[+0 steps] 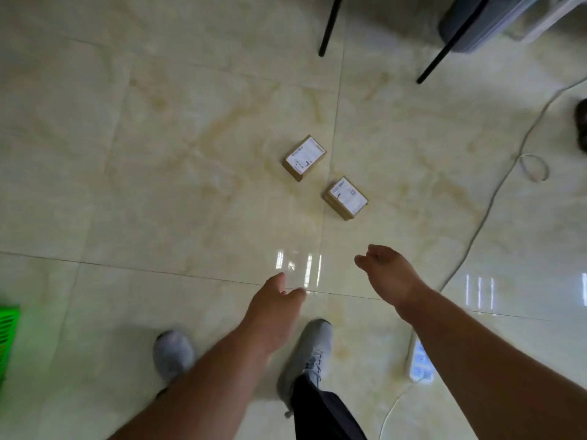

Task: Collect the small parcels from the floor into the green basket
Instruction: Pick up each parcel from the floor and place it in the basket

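Both hands hold nothing, so each grip is loose and holds no parcel. Far to the left, a corner of the green basket [8, 338] shows at the edge of the floor [127, 154], well apart from the parcels. Next comes a grey shoe [173, 354], then the left hand [274, 312], stretched out over the floor with its fingers relaxed and a little apart. Just beside its wrist is the other grey shoe [309, 354], with a dark trouser leg [320, 414] above it.

Past the left hand, farther away on the shiny tiles, lies the first small parcel [305, 157], a brown box with a white label on top. Near it, but not touching, lies the second small parcel [345, 198], which looks the same. The right hand [389, 276] hangs just below that second parcel, with its fingers loosely curled.

A white power strip [419, 363] lies on the floor under the right arm. A white cable [495, 198] snakes across the tiles on the right. Two black chair legs [330, 25] stand at the top.
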`<control>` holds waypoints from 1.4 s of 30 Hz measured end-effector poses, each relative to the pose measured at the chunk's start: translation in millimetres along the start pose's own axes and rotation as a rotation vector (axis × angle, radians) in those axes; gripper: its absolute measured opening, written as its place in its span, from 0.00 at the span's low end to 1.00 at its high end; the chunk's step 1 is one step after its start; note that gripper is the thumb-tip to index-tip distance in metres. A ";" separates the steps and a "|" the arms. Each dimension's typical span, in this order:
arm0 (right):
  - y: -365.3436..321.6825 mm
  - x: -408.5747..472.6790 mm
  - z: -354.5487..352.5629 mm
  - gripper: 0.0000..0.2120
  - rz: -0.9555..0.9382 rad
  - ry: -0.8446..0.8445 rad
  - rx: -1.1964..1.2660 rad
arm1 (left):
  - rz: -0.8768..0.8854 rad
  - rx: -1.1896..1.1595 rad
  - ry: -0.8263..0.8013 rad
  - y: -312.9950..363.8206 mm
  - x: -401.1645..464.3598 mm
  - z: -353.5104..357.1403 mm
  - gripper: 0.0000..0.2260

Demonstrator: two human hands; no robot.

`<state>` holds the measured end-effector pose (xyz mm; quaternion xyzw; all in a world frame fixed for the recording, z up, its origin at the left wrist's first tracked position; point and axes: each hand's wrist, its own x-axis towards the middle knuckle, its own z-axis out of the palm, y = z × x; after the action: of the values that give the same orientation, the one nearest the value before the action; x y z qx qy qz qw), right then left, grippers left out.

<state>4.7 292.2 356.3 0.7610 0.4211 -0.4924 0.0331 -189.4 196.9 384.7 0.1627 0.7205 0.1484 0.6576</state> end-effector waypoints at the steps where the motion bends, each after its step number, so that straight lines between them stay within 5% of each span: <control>1: 1.8 6.7 -10.5 0.25 -0.014 -0.002 -0.018 | -0.006 -0.004 -0.005 4.6 2.8 12.1 0.29; 4: 4.0 24.1 -30.5 0.13 -0.027 0.003 -0.081 | -0.024 -0.025 -0.029 19.3 12.5 37.1 0.29; 9: -1.2 53.2 -43.6 0.14 -0.025 -0.007 -0.168 | -0.052 -0.069 -0.048 46.0 43.9 50.1 0.18; 12: -9.5 73.0 -47.9 0.16 -0.047 -0.034 -0.201 | -0.026 -0.049 -0.058 63.8 64.4 48.6 0.23; 16: -26.0 101.7 -54.5 0.04 -0.059 -0.046 -0.262 | -0.010 -0.015 -0.057 80.7 85.9 44.6 0.26; 22: -49.5 149.8 -66.7 0.25 -0.010 -0.024 -0.232 | -0.051 -0.006 -0.021 95.5 118.7 52.8 0.24; 29: -68.9 217.8 -75.0 0.15 0.033 -0.052 -0.281 | -0.089 -0.061 0.037 118.5 168.3 83.3 0.28; 42: -31.7 404.8 -60.8 0.19 -0.113 -0.316 -0.564 | -0.285 -0.369 0.209 133.6 344.5 190.3 0.32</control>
<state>92.1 587.1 84.4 0.6115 0.5721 -0.4693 0.2803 -22.9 465.5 114.7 -0.0797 0.7608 0.1992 0.6125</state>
